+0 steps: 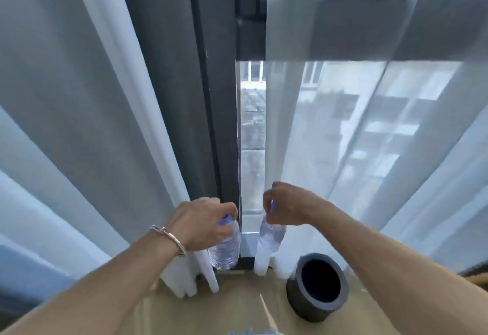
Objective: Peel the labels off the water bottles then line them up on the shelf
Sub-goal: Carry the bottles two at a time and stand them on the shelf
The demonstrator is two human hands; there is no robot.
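Sheer white curtains [369,128] hang on both sides of a dark window frame [224,97], parted to leave a narrow strip of glass [252,149] through which blurred buildings show. Below them lies a pale wooden floor [237,305]. On it, to the right, stands a dark grey round container [293,295] with its open mouth facing up. Both arms reach forward and down toward the foot of the window. The left hand [206,221], with a metal bracelet [169,238] on its wrist, curls its fingers over the top of the left bottle [225,251] and grasps it around the cap and shoulder. This bottle is clear plastic with a purple-blue cap and no label on the body that shows. It is upright or nearly so, with its base low beside the foot of the dark frame, just in front of the left curtain's hem; whether it touches the floor cannot be told. The right hand [285,205] pinches the right bottle [272,234] at its cap with bent fingertips. That bottle is likewise clear, bare of any label on the part in view, and has a purple-blue cap peeking between the fingers. It hangs against the edge of the right curtain, and its lower end blends into the white fabric, so its footing is unclear. The two bottles are near each other, apart, with the strip of glass between them.
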